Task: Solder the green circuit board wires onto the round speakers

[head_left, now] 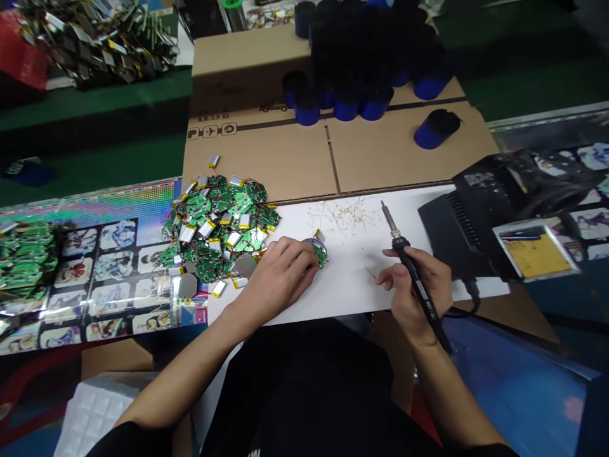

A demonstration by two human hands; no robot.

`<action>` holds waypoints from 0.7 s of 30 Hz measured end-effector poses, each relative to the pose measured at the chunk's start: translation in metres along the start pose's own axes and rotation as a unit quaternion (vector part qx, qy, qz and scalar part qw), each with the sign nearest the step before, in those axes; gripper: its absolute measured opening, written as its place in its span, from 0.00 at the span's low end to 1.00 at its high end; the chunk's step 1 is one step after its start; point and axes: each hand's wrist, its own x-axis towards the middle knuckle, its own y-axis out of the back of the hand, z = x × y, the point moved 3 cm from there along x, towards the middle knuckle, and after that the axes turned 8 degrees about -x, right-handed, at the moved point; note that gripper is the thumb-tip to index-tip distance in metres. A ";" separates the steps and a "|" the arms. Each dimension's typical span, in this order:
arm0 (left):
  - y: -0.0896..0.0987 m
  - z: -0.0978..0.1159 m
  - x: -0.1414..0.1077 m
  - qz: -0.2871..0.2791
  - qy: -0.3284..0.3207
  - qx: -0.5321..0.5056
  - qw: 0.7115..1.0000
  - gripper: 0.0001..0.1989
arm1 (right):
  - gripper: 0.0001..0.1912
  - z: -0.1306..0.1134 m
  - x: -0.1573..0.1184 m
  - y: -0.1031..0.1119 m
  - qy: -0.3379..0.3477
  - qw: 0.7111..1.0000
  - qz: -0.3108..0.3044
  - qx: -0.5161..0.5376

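Observation:
My left hand [287,273] is closed round the edge of a green circuit board [320,255] with a small battery and thin wires, low over the white work surface [349,279]. My right hand [421,289] grips a black soldering iron [415,270], its metal tip pointing up and away from me. A thin strand of wire [371,273] shows beside the right fingertips. Left of my left hand lies a pile of green circuit boards [223,216] with silver batteries. Thin wire scraps [345,214] are scattered beyond my hands.
Black-and-blue cylinders [432,130] stand on flattened cardboard [285,155] at the back. A black soldering station [457,222] and a yellow sponge tray [536,254] are at the right. More green boards [23,260] lie at the far left, and further parts [99,41] at the back left.

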 end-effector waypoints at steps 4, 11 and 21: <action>0.003 -0.002 -0.005 0.042 0.002 -0.017 0.999 0.05 | 0.12 0.005 -0.001 -0.007 0.023 0.999 -0.039 -0.029; -0.013 -0.008 -0.007 0.032 0.070 -0.084 0.994 0.08 | 0.11 0.010 -0.004 -0.006 0.038 0.992 -0.083 -0.083; 0.099 -0.031 0.009 0.113 0.117 -0.144 0.976 0.10 | 0.14 0.010 0.008 -0.003 0.116 0.981 -0.096 -0.122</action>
